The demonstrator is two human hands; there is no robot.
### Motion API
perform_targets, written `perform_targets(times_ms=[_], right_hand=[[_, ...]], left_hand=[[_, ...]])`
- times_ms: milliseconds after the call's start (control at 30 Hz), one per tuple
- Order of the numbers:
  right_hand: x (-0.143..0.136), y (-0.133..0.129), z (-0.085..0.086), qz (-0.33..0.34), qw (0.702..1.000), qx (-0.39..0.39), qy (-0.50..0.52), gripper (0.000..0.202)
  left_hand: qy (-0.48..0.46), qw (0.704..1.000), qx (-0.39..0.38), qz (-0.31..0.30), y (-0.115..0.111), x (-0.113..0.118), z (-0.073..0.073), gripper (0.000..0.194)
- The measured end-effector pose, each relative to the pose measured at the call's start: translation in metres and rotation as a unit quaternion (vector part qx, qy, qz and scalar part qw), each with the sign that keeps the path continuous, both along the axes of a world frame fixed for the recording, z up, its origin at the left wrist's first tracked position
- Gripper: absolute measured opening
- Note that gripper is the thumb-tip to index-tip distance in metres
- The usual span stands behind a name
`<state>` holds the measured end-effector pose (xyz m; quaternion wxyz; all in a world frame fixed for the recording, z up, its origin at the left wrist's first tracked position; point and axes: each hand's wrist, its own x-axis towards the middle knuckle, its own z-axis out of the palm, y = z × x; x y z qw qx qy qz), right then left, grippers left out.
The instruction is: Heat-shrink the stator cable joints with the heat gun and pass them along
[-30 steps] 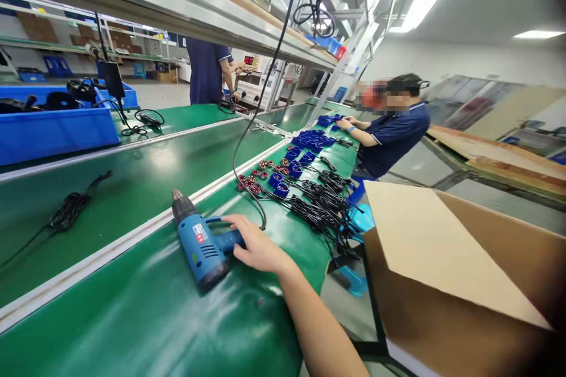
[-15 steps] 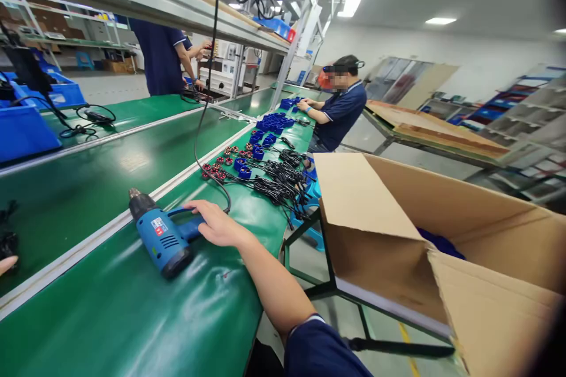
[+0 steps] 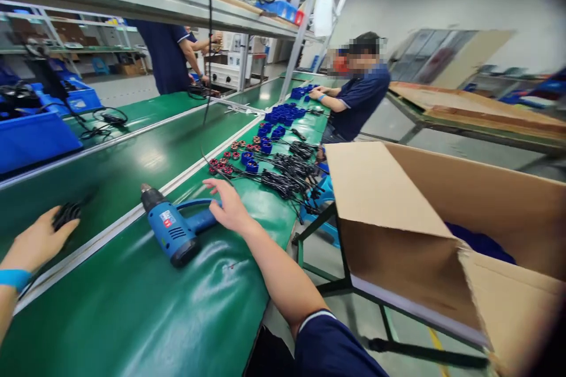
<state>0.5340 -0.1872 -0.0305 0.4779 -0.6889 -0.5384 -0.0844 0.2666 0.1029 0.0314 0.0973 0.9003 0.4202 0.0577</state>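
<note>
My left hand [image 3: 38, 241], with a blue wristband, reaches over the green belt at the left. Its thumb and fingers close around a bundled black cable [image 3: 66, 216]. A blue heat gun [image 3: 172, 227] lies on its side on the green worktop, its dark nozzle pointing to the upper left. My right hand [image 3: 227, 206] is at the end of the heat gun's handle, fingers apart and not wrapped round it. Whether the fingertips touch the handle I cannot tell. Just beyond that hand lie red ring-shaped parts [image 3: 221, 166] and black cable bundles [image 3: 283, 182].
Blue ring-shaped parts [image 3: 285, 113] cover the worktop farther off, where a co-worker [image 3: 360, 94] sits handling some. Another person [image 3: 161, 56] stands across the belt. An open cardboard box [image 3: 380, 188] on a stand is at the right; a blue bin [image 3: 35, 138] stands at the left.
My left hand has come farther into view from the left edge, with the black cable in it. My right hand's fingers have lifted and spread at the heat gun's handle. The view has shifted.
</note>
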Motion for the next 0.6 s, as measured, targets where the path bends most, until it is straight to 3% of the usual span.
perform_targets(times_ms=[33, 100, 167, 267, 367, 433, 533, 600], right_hand=[[-0.005, -0.001, 0.002, -0.008, 1.0, 0.017, -0.002, 0.054], [-0.019, -0.001, 0.005, -0.024, 0.998, 0.051, -0.035, 0.051], [-0.041, 0.001, 0.009, -0.032, 0.986, 0.084, -0.138, 0.051], [-0.078, 0.008, 0.015, 0.004, 0.941, 0.086, -0.327, 0.054], [-0.106, 0.017, 0.024, 0.086, 0.921, 0.002, -0.381, 0.056], [-0.115, 0.021, 0.03, 0.129, 0.914, -0.059, -0.381, 0.056], [-0.121, 0.02, 0.036, 0.136, 0.89, -0.121, -0.418, 0.054], [-0.122, 0.01, 0.038, 0.11, 0.869, -0.137, -0.462, 0.052]], left_hand=[[-0.005, 0.999, -0.037, 0.025, -0.003, -0.002, 0.0, 0.079], [-0.054, 0.993, -0.105, 0.003, -0.017, -0.009, 0.003, 0.093], [-0.115, 0.976, -0.177, -0.056, -0.038, -0.015, 0.007, 0.102], [-0.142, 0.95, -0.235, -0.151, -0.073, -0.021, 0.007, 0.1], [-0.152, 0.93, -0.206, -0.262, -0.107, -0.021, 0.001, 0.09], [-0.165, 0.92, -0.185, -0.302, -0.127, -0.02, -0.002, 0.09], [-0.162, 0.921, -0.198, -0.295, -0.148, -0.027, -0.007, 0.097], [-0.168, 0.937, -0.155, -0.263, -0.153, -0.046, -0.011, 0.099]])
